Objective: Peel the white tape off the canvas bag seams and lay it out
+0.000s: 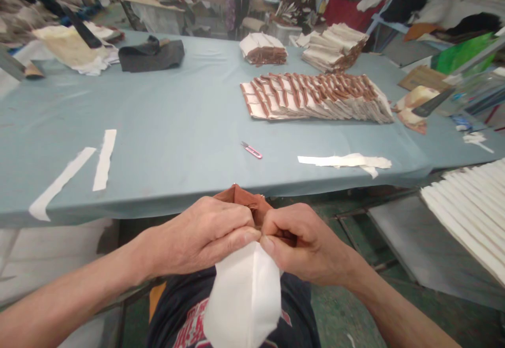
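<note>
Head view: a brown-and-white cloth piece (pixel 254 271) is held by both hands at once, directly in front of the body and on the near side of the surface (pixel 177 142), whose edge is overlapped in view by the brown tip; whether that edge is touched cannot be told. Its long axis is pointed away from the person, with the brown part (pixel 240 196) seen beyond the knuckles and the white part (pixel 236 314) hung back over the dark garment (pixel 173 292). Where the two colours meet, the piece is gripped from the left by the left hand (pixel 221 235), fingers curled and thumb laid along the cloth, while the same spot is pinched from the right between thumb and bent forefinger of the right hand (pixel 302 240). The thumbs are set nearly tip to tip, so neither hand can be called nearer, and the long axis is crossed by both. Pink-handled snips (pixel 251 150) are left on the surface almost straight ahead, well apart from the fingers
</note>
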A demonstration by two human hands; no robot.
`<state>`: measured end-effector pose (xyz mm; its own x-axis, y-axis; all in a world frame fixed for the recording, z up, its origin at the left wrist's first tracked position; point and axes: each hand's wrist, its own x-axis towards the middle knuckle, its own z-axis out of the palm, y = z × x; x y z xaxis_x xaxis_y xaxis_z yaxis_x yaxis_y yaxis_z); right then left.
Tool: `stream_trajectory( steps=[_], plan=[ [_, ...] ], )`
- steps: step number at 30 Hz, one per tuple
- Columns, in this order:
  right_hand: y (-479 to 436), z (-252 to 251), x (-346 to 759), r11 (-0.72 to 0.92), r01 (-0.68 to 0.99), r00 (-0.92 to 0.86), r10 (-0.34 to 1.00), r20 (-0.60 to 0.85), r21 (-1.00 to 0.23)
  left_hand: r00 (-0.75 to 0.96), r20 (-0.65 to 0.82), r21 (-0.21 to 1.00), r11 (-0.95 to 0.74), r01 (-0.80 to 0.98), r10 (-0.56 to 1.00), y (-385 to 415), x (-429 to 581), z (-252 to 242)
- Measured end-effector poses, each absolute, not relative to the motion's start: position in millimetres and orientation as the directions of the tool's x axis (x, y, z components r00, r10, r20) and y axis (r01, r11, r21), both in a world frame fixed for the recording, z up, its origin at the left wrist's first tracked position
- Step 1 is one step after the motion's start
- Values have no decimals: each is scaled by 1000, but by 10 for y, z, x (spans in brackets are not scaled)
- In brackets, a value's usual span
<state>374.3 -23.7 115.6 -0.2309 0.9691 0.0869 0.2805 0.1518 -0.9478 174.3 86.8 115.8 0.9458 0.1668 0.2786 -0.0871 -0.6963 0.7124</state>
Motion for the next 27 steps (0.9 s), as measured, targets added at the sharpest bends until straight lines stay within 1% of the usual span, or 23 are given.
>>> stream_trajectory(
  steps=[1, 3, 5, 6, 8, 10, 12, 15, 18, 21, 24, 26, 27],
  plan=[
    [-251, 1142, 3715, 175, 268, -220, 968, 117, -947, 939, 302, 715, -690, -111, 163, 870, 1765, 1125],
    [-279, 1080, 3630, 192, 199, -176, 972, 158, -961, 897, 402, 723, -664, -188, 184, 846, 1819, 1012],
    [-297, 983, 3519, 182, 94, -89, 981, 173, -979, 825, 495, 755, -605, -253, 272, 795, 1885, 863],
    [-299, 932, 3465, 178, 27, -35, 984, 177, -984, 791, 516, 781, -560, -277, 328, 768, 1918, 792],
    [-296, 859, 3390, 198, -99, 65, 979, 192, -975, 751, 513, 829, -466, -309, 415, 730, 1966, 691],
    [-287, 859, 3393, 227, -126, 92, 972, 216, -966, 744, 504, 849, -413, -331, 439, 729, 1977, 659],
    [-281, 941, 3480, 239, -30, 8, 971, 239, -971, 755, 488, 857, -404, -319, 438, 762, 1946, 683],
    [-285, 1120, 3680, 269, 203, -181, 955, 234, -942, 768, 466, 863, -415, -286, 439, 830, 1860, 759],
    [-288, 1223, 3812, 303, 374, -251, 943, 219, -876, 802, 446, 865, -424, -270, 398, 876, 1800, 859],
    [-284, 1253, 3821, 330, 463, -258, 938, 231, -823, 883, 359, 870, -451, -200, 303, 896, 1793, 1021],
    [-311, 1308, 3754, 388, 528, -260, 921, 291, -756, 940, 261, 874, -466, -134, 219, 863, 1788, 1231],
    [-355, 1339, 3697, 433, 519, -272, 901, 338, -737, 957, 224, 874, -472, -114, 184, 786, 1747, 1353],
    [-380, 1335, 3673, 454, 493, -287, 890, 354, -742, 957, 229, 862, -494, -115, 176, 732, 1710, 1396]
  ],
)
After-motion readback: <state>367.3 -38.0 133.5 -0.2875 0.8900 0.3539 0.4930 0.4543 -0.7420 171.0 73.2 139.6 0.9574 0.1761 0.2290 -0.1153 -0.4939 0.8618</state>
